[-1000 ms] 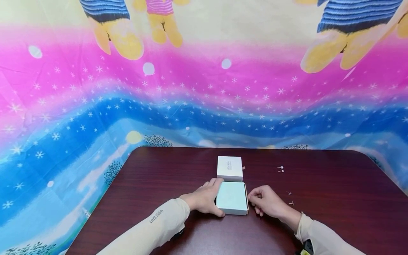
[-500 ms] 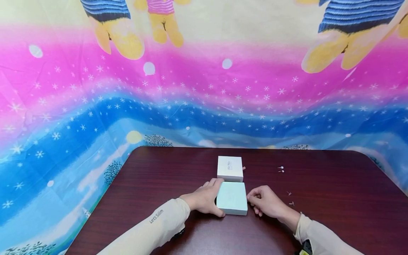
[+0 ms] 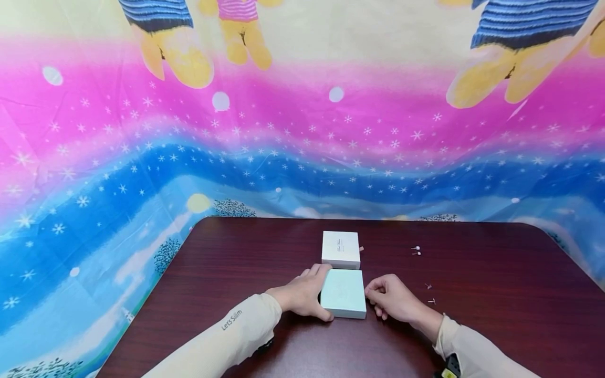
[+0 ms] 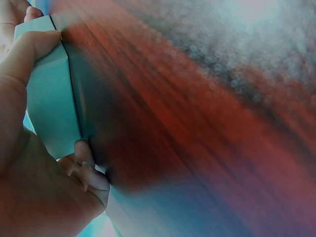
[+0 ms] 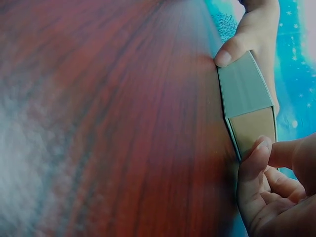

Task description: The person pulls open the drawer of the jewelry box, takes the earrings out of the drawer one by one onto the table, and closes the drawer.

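A mint-green drawer box (image 3: 343, 293) lies flat on the table. My left hand (image 3: 307, 295) grips its left side, thumb at the near edge and fingers at the far edge. At its right end is my right hand (image 3: 393, 297), fingers curled, thumb and index tips together. In the right wrist view those fingertips (image 5: 261, 144) are right at the tan end face (image 5: 252, 129) of the drawer; I cannot tell whether they pinch a tab there. The left wrist view shows the left thumb (image 4: 47, 40) over the mint-green box's edge.
A white box (image 3: 340, 249) with printed lettering and a small tab at its right side stands just behind the mint-green one. Two pearl-tipped stud earrings (image 3: 416, 250) and small metallic pieces (image 3: 431, 301) lie at the right. A patterned cloth (image 3: 302, 131) hangs behind the dark wooden table (image 3: 246, 247).
The mint-green box's drawer has slid in leftward; the edge that stuck out at its right end no longer shows from above. My right hand has moved slightly left with it, while my left hand stays.
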`<state>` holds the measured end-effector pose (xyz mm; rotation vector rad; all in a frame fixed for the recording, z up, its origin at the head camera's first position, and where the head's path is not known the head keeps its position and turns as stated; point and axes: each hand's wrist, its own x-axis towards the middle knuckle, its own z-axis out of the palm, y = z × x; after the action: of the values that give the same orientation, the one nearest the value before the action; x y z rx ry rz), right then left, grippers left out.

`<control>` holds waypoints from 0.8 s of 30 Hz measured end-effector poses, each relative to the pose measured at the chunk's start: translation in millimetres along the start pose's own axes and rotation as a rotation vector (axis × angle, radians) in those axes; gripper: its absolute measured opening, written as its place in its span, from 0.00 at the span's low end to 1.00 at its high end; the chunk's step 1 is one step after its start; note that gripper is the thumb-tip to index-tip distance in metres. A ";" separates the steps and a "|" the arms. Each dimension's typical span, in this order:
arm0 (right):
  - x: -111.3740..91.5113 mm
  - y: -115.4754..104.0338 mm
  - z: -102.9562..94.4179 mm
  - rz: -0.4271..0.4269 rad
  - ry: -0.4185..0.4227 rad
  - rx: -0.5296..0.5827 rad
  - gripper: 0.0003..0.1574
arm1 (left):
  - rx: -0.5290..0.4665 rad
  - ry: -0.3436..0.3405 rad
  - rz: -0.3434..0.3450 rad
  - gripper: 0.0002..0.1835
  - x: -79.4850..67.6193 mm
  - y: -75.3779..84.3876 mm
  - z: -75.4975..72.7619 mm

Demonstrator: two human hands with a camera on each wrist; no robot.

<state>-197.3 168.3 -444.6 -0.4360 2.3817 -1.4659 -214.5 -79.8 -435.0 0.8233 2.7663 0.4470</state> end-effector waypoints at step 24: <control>-0.4 0.3 -2.3 0.001 -0.007 -0.004 0.13 | -0.026 -0.011 -0.002 0.58 -1.4 0.8 -0.4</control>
<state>-197.9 170.4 -443.9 -0.4397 2.3798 -1.4572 -213.1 -80.0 -434.2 0.8148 2.7446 0.4760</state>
